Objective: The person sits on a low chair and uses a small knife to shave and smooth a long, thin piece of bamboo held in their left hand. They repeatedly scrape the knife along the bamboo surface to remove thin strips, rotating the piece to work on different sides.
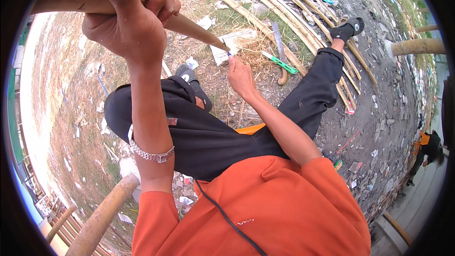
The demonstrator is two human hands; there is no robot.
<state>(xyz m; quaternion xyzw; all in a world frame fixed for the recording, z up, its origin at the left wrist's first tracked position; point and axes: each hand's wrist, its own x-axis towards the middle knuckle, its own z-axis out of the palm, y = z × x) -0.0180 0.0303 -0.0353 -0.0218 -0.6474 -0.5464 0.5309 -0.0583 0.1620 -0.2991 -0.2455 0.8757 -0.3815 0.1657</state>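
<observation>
My left hand (130,28) is closed around a long bamboo pole (194,31), which slants from the upper left down toward the middle. Near the pole's lower end, my right hand (241,77) pinches a slim pen-like tool (229,53) with a blue part, its thin dark point against or very close to the bamboo. Most of that tool is hidden by my fingers. To the right of this hand lies a green utility knife (280,62) on the ground. Close by is a hand saw (278,41) with a curved wooden handle.
Several split bamboo strips (298,28) lie at the upper right, past straw-like shavings (260,47) and a piece of paper (220,56). Bamboo posts stand at the lower left (106,213) and right edge (417,47). Another person (429,149) is at the far right.
</observation>
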